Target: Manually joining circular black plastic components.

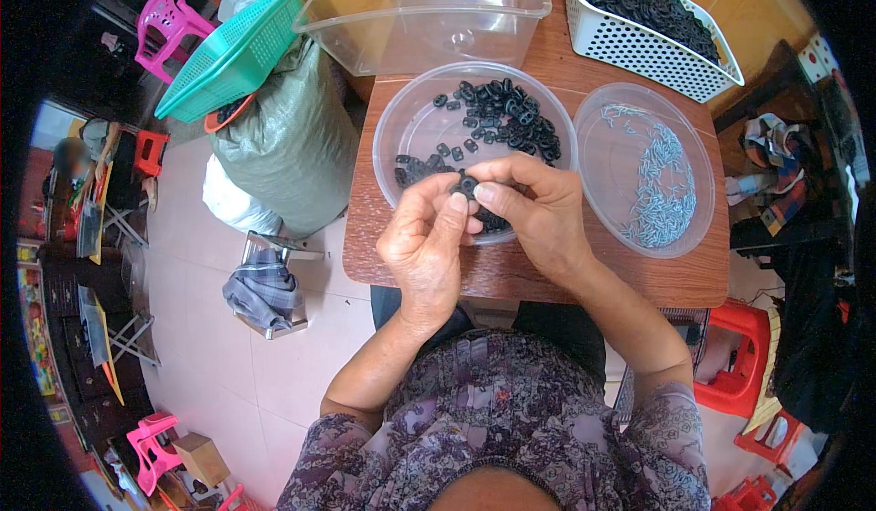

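Pinching one black ring [468, 184] between both hands, left [426, 242], right [534, 210], over two round clear bowls [415, 119].

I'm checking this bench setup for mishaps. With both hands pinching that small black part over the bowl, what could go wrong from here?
1. The small black part is held only by the fingertips of the left hand and right hand; a slip might drop it, probably into the round clear bowl below.
2. The clear dish of small metal pieces lies by the table's right edge; a right elbow nudge could spill it.
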### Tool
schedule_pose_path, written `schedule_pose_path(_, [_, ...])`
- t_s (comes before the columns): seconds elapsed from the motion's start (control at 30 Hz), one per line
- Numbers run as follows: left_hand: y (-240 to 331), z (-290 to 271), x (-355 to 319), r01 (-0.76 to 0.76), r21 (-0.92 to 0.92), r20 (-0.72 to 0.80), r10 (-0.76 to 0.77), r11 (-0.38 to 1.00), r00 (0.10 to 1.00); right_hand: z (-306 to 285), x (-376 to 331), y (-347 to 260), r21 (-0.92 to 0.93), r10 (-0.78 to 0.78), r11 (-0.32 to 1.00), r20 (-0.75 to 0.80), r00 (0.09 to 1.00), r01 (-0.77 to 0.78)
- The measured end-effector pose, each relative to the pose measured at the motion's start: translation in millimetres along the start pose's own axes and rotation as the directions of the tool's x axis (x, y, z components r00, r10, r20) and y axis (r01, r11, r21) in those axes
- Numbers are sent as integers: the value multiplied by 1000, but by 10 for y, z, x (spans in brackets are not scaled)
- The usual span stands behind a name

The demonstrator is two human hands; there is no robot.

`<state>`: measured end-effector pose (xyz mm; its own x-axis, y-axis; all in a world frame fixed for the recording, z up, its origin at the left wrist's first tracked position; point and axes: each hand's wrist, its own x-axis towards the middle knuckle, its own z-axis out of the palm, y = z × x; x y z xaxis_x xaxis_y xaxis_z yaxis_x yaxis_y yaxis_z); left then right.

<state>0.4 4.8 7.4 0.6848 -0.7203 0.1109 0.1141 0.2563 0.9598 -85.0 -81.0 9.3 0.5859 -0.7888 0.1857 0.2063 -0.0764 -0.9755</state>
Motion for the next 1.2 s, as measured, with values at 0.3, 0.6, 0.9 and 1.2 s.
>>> schedule_pose_path(0.3, [-12,-1,-43,64,-44,39,-63,997,997,-26,7,24,-19,-34,999,-2,999,34])
schedule_pose_path(0.6, [-13,-9,-16,35,-28,94,-33,999,995,-16,-13,-53,119,107,987,13,994,-108])
schedule_pose_path(0.9, [-43,-8,-27,128,-66,161,-116,990,980,-35,-71,-50,213,134,969,-25,991,-126])
schedule_pose_path(1.2, [-70,9,-15,110,-35,197,-101,993,975,-111,-56,-34,145,81,986,4,997,-81])
